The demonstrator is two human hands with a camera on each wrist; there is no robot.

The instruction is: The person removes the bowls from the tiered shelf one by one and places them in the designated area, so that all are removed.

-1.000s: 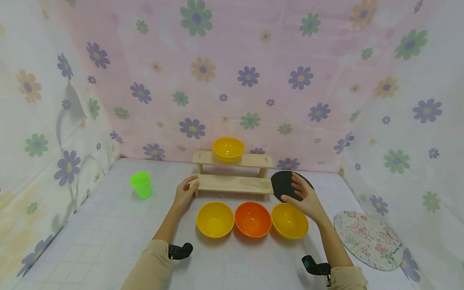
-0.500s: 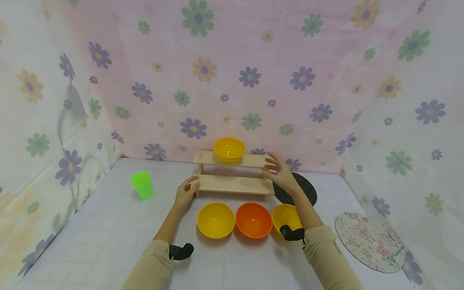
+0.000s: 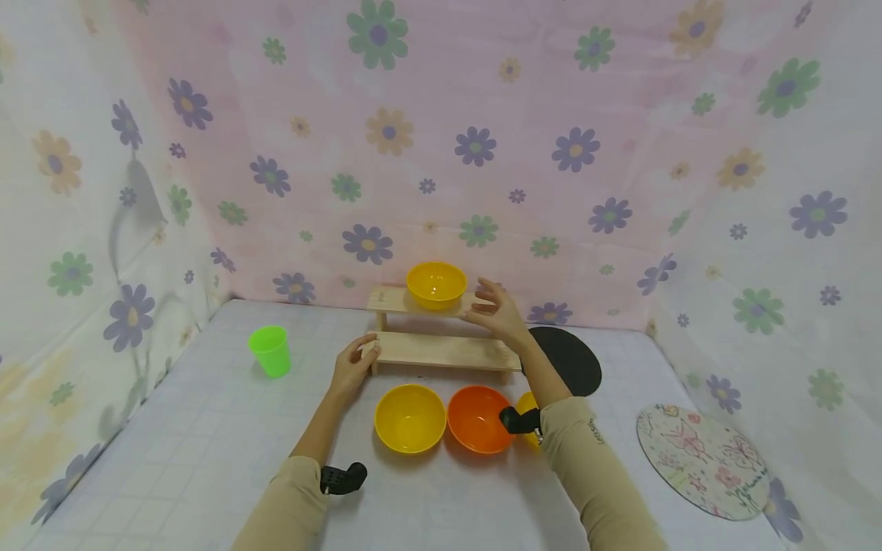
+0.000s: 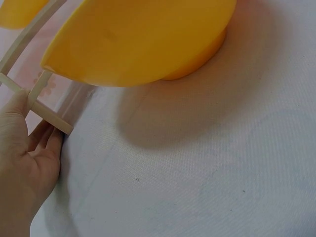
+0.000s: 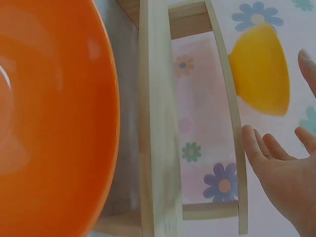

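Observation:
A two-tier wooden shelf (image 3: 441, 350) stands at the back of the table. My left hand (image 3: 353, 367) grips the left end of its lower tier; the left wrist view shows the thumb above and the fingers around the end leg. On the upper tier sits a yellow bowl (image 3: 436, 286), upright. My right hand (image 3: 501, 312) is just right of this bowl, fingers apart and holding nothing; in the right wrist view a gap separates the fingers from the yellow bowl (image 5: 261, 69). Before the shelf stand another yellow bowl (image 3: 410, 418), an orange bowl (image 3: 475, 417) and a third yellow bowl (image 3: 529, 405), partly hidden by my right arm.
At the left stands a bright green cup (image 3: 270, 351). A black round mat (image 3: 568, 360) lies right of the shelf, and a round board with drawings (image 3: 703, 461) lies at the right edge. Flowered cloth (image 3: 441, 153) walls the back and sides.
My right hand has moved left and away from me, from above the right front bowl to beside the bowl on the upper tier. My left hand has stayed on the shelf.

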